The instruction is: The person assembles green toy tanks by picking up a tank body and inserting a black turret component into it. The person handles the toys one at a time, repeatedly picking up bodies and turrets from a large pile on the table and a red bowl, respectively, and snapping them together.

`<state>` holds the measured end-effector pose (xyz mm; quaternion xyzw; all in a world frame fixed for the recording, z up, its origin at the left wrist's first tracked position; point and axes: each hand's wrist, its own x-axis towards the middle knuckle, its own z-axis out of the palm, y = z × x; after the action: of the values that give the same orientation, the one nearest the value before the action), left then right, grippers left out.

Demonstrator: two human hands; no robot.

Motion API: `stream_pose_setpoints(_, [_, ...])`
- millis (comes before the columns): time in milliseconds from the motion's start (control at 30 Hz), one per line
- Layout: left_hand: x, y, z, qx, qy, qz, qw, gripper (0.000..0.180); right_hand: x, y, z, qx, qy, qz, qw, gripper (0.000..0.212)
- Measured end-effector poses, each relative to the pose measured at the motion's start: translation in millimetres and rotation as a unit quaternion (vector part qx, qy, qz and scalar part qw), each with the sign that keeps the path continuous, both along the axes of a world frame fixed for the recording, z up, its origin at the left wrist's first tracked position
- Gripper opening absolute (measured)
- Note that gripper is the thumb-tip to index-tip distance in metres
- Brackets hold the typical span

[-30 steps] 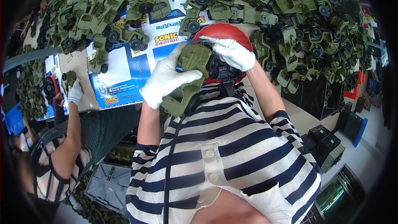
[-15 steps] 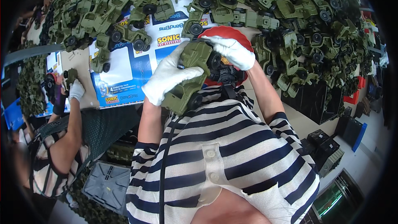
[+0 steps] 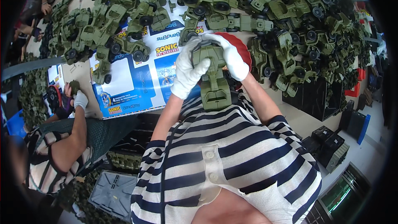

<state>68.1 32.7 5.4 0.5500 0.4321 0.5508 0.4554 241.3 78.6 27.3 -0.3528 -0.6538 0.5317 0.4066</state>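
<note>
An olive-green toy military truck (image 3: pixel 215 86) is held in front of my chest, its open bed toward me. White-gloved, my left hand (image 3: pixel 187 69) grips the truck's left side, the thumb lying on top of it. My right hand (image 3: pixel 234 61), also gloved, curls around the far end and right side, so both hands close on the same truck. The fingertips at the far end are partly hidden. Behind the right hand shows the rim of a red round bowl (image 3: pixel 245 49); most of its contents are hidden by my hands and the truck.
Heaps of similar green toy trucks (image 3: pixel 290 14) cover the far and right side of the table. Flattened blue-and-white printed cardboard (image 3: pixel 128 81) lies to the left. A co-worker's gloved hand (image 3: pixel 80 99) handles a green piece there. Black crates (image 3: pixel 325 147) stand low at right.
The truck has turned from slanted on its side to upright and centred, moving right. My right hand has gone from beside the wheels to wrapping around the truck's far end.
</note>
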Motion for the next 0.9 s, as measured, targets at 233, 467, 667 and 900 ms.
stream_pose_setpoints(233, [19.9,-4.4,20.9,0.033,0.034,0.085,0.995,0.041,-9.5,-24.0,2.2,0.086,-0.027,-0.087,0.992,0.035])
stream_pose_setpoints(467, [18.5,-1.1,3.8,-0.027,0.100,0.078,0.992,0.035,-11.3,-24.5,-15.1,-0.018,-0.043,-0.140,0.989,0.021])
stream_pose_setpoints(667, [-77.7,23.6,-18.0,-0.054,0.253,0.432,0.864,0.053,148.2,60.1,-23.8,-0.027,-0.065,-0.413,0.908,0.026])
stream_pose_setpoints(900, [-169.5,46.2,-77.8,-0.340,-0.119,0.378,0.853,0.072,304.8,148.7,203.1,0.059,0.184,-0.582,0.790,0.060])
